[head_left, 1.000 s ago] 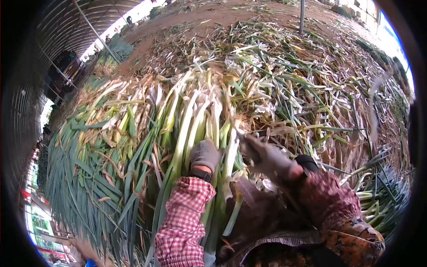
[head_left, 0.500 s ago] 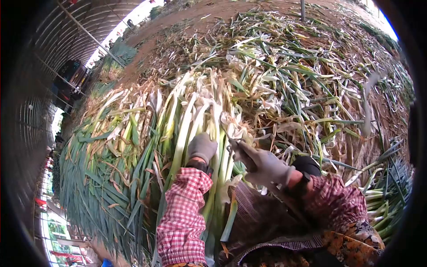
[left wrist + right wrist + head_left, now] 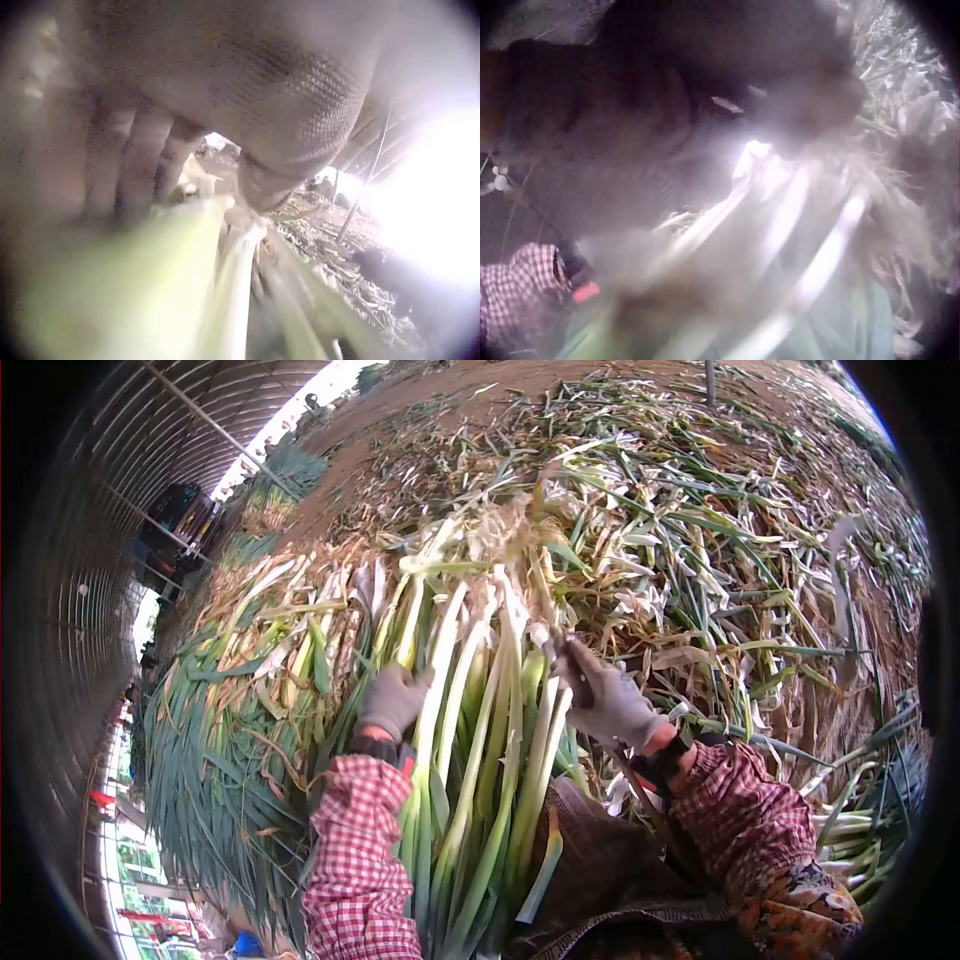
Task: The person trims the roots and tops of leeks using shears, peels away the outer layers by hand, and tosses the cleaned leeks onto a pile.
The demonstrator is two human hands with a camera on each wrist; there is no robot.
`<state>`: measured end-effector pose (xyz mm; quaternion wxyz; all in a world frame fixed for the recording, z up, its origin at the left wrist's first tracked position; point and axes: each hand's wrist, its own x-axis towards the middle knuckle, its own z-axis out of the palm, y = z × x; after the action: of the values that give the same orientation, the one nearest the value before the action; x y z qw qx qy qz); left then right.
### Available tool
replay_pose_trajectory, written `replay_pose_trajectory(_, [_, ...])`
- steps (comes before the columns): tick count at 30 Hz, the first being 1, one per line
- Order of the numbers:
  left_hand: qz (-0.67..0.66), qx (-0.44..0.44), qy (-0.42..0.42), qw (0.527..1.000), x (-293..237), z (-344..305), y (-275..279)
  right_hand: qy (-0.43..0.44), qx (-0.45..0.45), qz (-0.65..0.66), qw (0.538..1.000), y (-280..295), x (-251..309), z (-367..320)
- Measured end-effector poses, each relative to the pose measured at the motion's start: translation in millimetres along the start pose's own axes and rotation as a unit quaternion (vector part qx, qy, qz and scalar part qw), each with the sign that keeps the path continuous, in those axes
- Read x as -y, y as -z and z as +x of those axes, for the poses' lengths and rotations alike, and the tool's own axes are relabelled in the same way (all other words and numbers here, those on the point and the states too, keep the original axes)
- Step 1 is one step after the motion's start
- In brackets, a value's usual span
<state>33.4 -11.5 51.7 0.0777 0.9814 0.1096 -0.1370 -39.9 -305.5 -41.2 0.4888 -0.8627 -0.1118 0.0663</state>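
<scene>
Long white-and-green stalks of green onions (image 3: 485, 710) lie fanned out in front of the person, pale root ends pointing away. My gloved left hand (image 3: 393, 700) is at the left side of this bunch, fingers curled at a green onion. In the left wrist view, its thumb (image 3: 262, 187) reaches down beside a pale stalk (image 3: 236, 292). At the right side of the bunch my gloved right hand (image 3: 605, 698) is beside the white root ends, with its fingertips bent toward them. I cannot tell what lies between those fingers; the right wrist view is dark and blurred there.
A heap of green onions (image 3: 220, 760) with long leaves lies on the left. Stripped leaves and peelings (image 3: 690, 560) cover the ground ahead and right. A smaller pile of onions (image 3: 850, 830) is at the far right. Dark cloth (image 3: 600, 840) covers the lap.
My left hand has moved left from the middle of the bunch to its side, and more stalks show between the hands. The right hand has shifted slightly right and up.
</scene>
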Motion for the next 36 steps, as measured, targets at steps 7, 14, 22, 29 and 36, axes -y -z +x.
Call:
replay_pose_trajectory(7, [0.034, 0.108, -0.137, 0.984, 2.7, -30.7, -62.1, 0.074, 0.098, -0.011, 0.992, -20.0, 53.7, -11.4])
replay_pose_trajectory(14, [0.017, 0.118, -0.216, 0.969, -24.7, -77.7, -68.3, 0.047, 0.184, -0.049, 0.981, 10.3, 65.4, 4.6])
replay_pose_trajectory(22, [0.007, -0.132, -0.122, 0.984, 31.9, 20.3, -44.7, 0.143, 0.208, -0.052, 0.966, -25.8, 89.7, 41.9])
replay_pose_trajectory(29, [0.148, -0.155, 0.019, 0.977, 52.5, 49.4, -42.4, 0.054, 0.152, -0.086, 0.983, -57.6, 118.4, 126.4])
replay_pose_trajectory(36, [0.132, -0.026, 0.035, 0.990, 51.2, 27.0, -20.7, 0.075, 0.267, -0.020, 0.961, -28.7, 109.4, 47.8])
